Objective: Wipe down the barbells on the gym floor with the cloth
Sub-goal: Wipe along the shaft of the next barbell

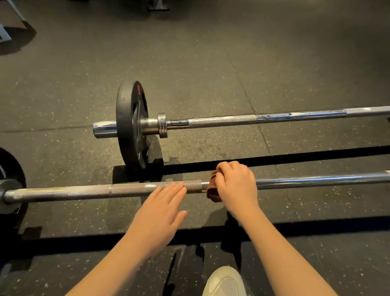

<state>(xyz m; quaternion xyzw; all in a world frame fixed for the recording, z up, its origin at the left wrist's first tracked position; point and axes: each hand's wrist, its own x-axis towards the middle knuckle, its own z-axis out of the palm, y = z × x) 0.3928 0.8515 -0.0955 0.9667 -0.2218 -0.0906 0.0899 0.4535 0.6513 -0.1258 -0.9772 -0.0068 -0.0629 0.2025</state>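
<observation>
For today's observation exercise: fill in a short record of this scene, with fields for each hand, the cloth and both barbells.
right hand: grips cloth wrapped on near barbell shaft
left hand: open, fingertips at that shaft, left of cloth
cloth: reddish-brown, bunched
far barbell: on floor, untouched, black plate on left end

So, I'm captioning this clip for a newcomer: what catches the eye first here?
The right hand grips a reddish cloth around the near barbell, mid-frame, with the left hand flat beside it, fingertips at the bar. Behind lies a second barbell, a black plate on its left end.
</observation>
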